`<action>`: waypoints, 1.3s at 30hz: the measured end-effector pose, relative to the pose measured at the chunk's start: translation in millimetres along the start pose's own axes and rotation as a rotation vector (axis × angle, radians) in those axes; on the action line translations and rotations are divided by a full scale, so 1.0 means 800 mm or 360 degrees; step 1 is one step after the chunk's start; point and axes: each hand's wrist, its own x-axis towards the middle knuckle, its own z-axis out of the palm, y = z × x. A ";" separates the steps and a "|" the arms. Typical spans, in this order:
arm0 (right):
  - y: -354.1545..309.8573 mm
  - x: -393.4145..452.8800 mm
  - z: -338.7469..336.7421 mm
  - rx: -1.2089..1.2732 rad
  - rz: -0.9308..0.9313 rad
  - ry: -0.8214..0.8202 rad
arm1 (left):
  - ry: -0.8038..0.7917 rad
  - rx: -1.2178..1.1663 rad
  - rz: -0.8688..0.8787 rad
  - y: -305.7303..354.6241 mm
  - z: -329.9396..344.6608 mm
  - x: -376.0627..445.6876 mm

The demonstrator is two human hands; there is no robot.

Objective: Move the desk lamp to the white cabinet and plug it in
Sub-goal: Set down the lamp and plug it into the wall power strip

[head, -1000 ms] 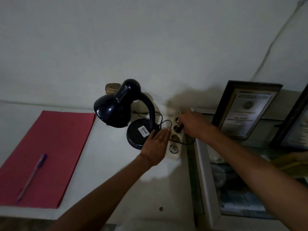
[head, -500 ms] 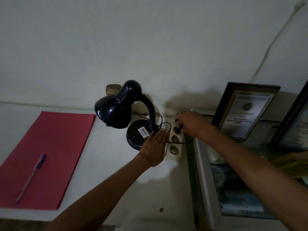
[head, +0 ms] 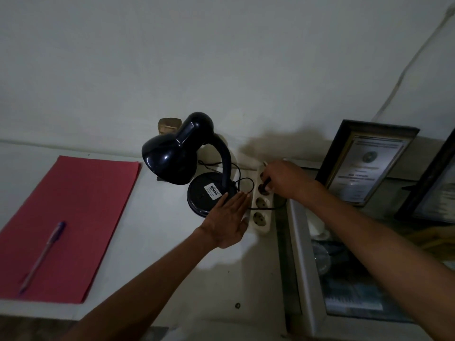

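A black desk lamp [head: 182,158] with a round base and bent neck stands on the white cabinet top [head: 152,232], near the wall. Its thin black cord loops from the base to a cream power strip [head: 261,219] lying just right of it. My right hand [head: 283,179] pinches the black plug [head: 266,187], which sits at the strip's second socket. My left hand [head: 227,221] lies flat, fingers together, pressing the strip's left edge beside the lamp base. Two lower sockets are free.
A red folder [head: 71,217] with a purple pen [head: 44,254] on it lies at the left. Framed certificates [head: 366,166] lean on the wall at the right above a glass-fronted shelf [head: 344,279]. A small brown object [head: 167,125] sits behind the lamp.
Almost nothing has moved. My right hand stays on the plug at the socket and my left hand stays flat on the strip; the view has shifted slightly.
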 end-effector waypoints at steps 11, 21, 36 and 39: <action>0.008 -0.009 0.004 0.0024 -0.0074 0.0073 | -0.0018 -0.0125 0.0071 -0.003 0.002 -0.003; 0.009 -0.007 0.009 -0.0074 -0.0050 0.0064 | -0.0060 -0.0182 0.0034 -0.003 0.008 0.001; 0.004 -0.007 0.009 -0.0188 -0.0013 0.0048 | -0.0087 -0.0218 0.0058 -0.003 0.003 0.001; 0.014 -0.004 0.013 -0.0078 -0.0037 0.0051 | -0.0050 -0.0229 0.0053 -0.003 0.005 0.000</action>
